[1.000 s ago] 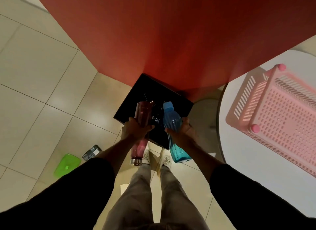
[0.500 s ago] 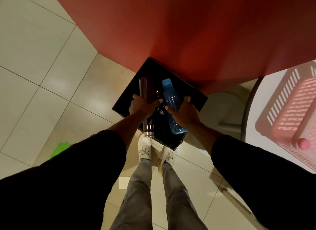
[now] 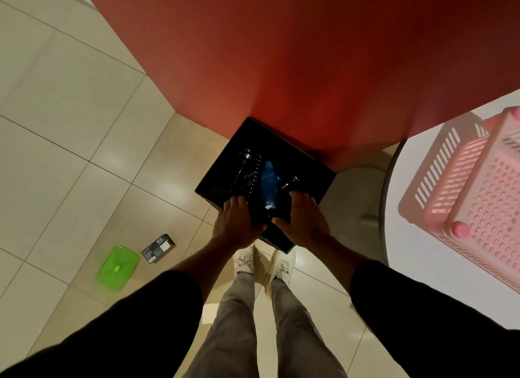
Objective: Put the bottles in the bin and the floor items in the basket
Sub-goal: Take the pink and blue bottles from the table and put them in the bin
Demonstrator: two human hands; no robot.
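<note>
A black square bin (image 3: 306, 164) stands on the tiled floor against a red wall. Inside it lies a blue bottle (image 3: 268, 185), and a dark bottle (image 3: 247, 164) lies to its left, hard to make out in the shadow. My left hand (image 3: 236, 223) and my right hand (image 3: 305, 221) hover over the bin's near edge, fingers spread, holding nothing. On the floor to the left lie a green plastic lid (image 3: 116, 268) and a small dark box (image 3: 158, 248). A pink perforated basket (image 3: 472, 189) sits on the white table at the right.
The round white table (image 3: 439, 271) fills the right side, its edge close to my right arm. My feet in pale shoes stand just in front of the bin. A red wall (image 3: 281, 54) runs behind the bin. Open tiled floor stretches to the left.
Both hands lowered the red and blue bottles into the bin and let go of them. The bottles now lie inside, and my hands are empty above the rim.
</note>
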